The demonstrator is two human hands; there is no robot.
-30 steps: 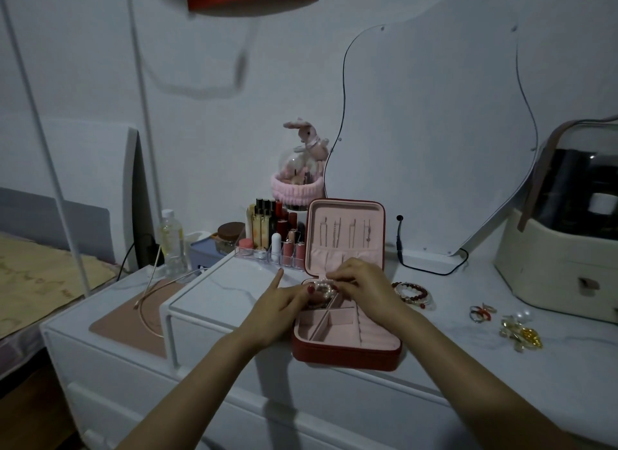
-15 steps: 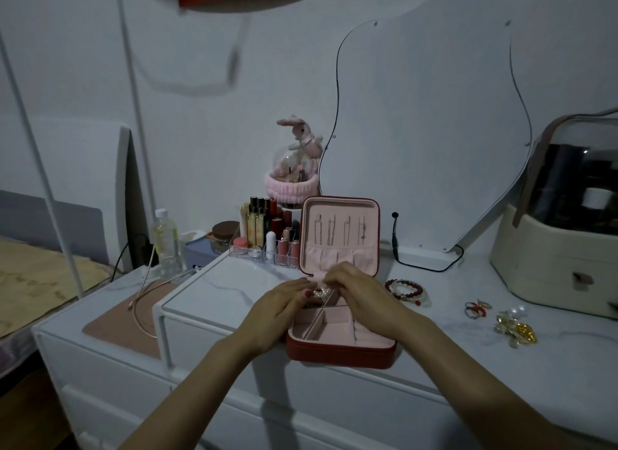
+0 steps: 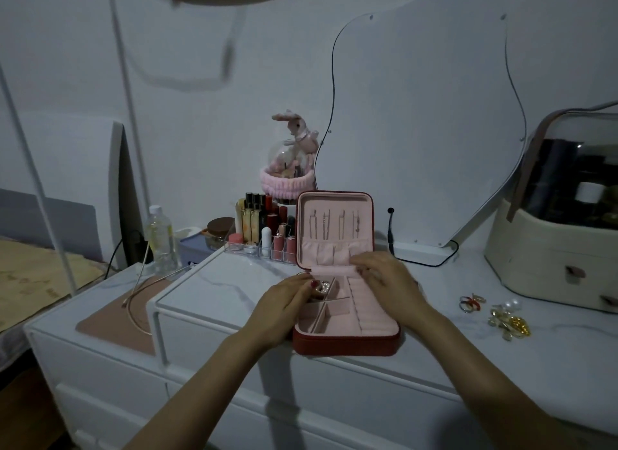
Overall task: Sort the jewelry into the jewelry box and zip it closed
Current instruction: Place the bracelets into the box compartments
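a clear plastic bottle [image 3: 162, 238] with a white cap stands at the far left of the white dresser top [image 3: 434, 342], behind a thin rose-gold wire hoop [image 3: 140, 302] lying on a flat pink mat [image 3: 117, 319]. to its right, a clear acrylic organiser holding lipsticks and small cosmetic tubes [image 3: 264, 235] stands against the wall, in front of a pink plush rabbit on a glass dome [image 3: 294, 155]. the left hand [image 3: 284, 309] rests at the left rim of the red zip-around jewelry box with pink lining [image 3: 344, 336]; its fingers are curled, with the thumb and fingertips touching a small pearl-and-metal jewelry piece [image 3: 323, 287] in the rear left compartment. whether they pinch it cannot be told. the box lid stands upright, with four thin chains hanging on its inner face. the right hand [image 3: 388, 282] lies over the rear right of the tray, fingers bent downward onto the pink padded flap [image 3: 334, 269] at the hinge; the exact grip cannot be told. further right, red-and-silver rings [image 3: 471, 303], pearl earrings [image 3: 511, 304] and a gold brooch [image 3: 510, 324] lie loose on the dresser top, near a cream cosmetic case with a clear domed lid [image 3: 555, 248].
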